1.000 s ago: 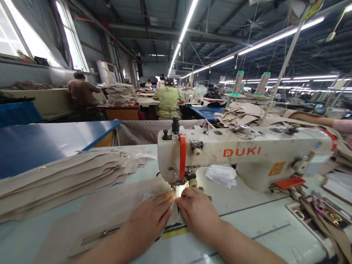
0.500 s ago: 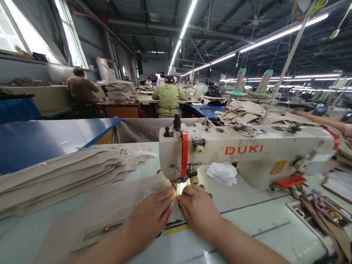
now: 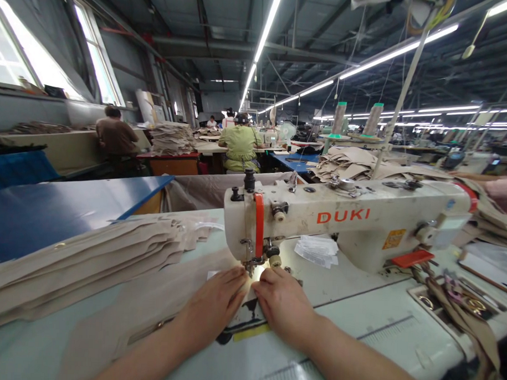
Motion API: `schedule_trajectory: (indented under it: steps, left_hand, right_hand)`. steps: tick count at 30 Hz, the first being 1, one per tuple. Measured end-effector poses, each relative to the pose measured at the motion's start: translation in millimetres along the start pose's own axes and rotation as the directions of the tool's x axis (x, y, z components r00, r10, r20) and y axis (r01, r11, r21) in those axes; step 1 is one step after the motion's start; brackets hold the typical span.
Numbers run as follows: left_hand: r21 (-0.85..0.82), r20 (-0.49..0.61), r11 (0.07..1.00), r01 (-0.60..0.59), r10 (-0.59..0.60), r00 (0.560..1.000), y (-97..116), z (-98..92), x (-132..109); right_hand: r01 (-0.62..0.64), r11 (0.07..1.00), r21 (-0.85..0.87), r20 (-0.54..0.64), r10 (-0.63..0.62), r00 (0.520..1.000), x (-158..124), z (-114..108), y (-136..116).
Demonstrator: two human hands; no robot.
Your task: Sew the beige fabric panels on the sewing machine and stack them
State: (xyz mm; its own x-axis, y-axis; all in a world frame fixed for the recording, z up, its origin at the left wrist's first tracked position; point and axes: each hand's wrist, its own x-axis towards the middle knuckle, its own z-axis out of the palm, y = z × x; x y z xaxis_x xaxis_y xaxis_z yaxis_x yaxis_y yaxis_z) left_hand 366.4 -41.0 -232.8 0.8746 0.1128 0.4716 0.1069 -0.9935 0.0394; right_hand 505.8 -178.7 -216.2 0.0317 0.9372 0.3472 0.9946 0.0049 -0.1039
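Both hands are close together at the needle of a white sewing machine [image 3: 303,205] marked DUKI. My left hand [image 3: 214,299] presses and grips a beige fabric piece [image 3: 162,289], its fingertips beside the presser foot [image 3: 249,267]. That fabric spreads leftward over the table and has a zipper [image 3: 159,324] set in a slot. A small white label [image 3: 211,274] peeks out by the left knuckles. With bent fingers, my right hand [image 3: 285,302] pinches the fabric edge just right of the needle. The fingertips partly hide the stitching spot.
Stacked beige pieces [image 3: 110,251] lie at the left. White labels [image 3: 317,250] rest under the machine arm. A tray [image 3: 420,298] at the right holds metal rings and straps. A blue table [image 3: 70,203] stands beyond. Co-workers sit farther back; another person's arm [image 3: 505,190] shows at the right.
The view has shifted slightly, with the machine appearing a little farther left. Both hands stay at the needle, and the fabric with its zipper has moved slightly forward beneath my left arm.
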Motion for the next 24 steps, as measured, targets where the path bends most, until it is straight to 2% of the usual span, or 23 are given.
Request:
schedule_trajectory:
  steps: [5,8,14,17,19,21,24]
  left_hand:
    - [-0.010,0.003,1.000,0.018,-0.018,1.000,-4,2.2,0]
    - [-0.006,0.010,1.000,0.024,-0.024,1.000,0,-5.0,-14]
    - [-0.008,0.102,0.999,0.035,-0.034,0.994,26,-40.4,-57]
    - [0.108,0.047,0.991,0.084,-0.090,0.995,38,-61.4,-72]
    - [0.196,0.008,0.970,0.143,-0.147,0.989,38,-70.0,-90]
    - [0.240,0.048,0.959,0.152,-0.168,0.985,33,-70.8,-115]
    - [0.258,0.181,0.966,0.023,-0.072,0.981,24,-64.4,-158]
  right_hand:
    - [-0.015,0.999,0.040,-0.015,0.016,1.000,-3,-2,0]
    - [-0.001,0.995,0.102,-0.066,0.007,0.998,-8,-2,-1]
    - [0.058,0.973,0.224,-0.143,-0.026,0.989,-14,4,-2]
    - [0.098,0.955,0.279,-0.160,-0.055,0.986,-16,7,-3]
    - [0.116,0.937,0.329,-0.170,-0.062,0.983,-18,7,-3]
    - [0.114,0.923,0.368,-0.167,-0.056,0.984,-20,7,-2]
    - [0.110,0.912,0.395,-0.146,-0.056,0.988,-22,7,-3]
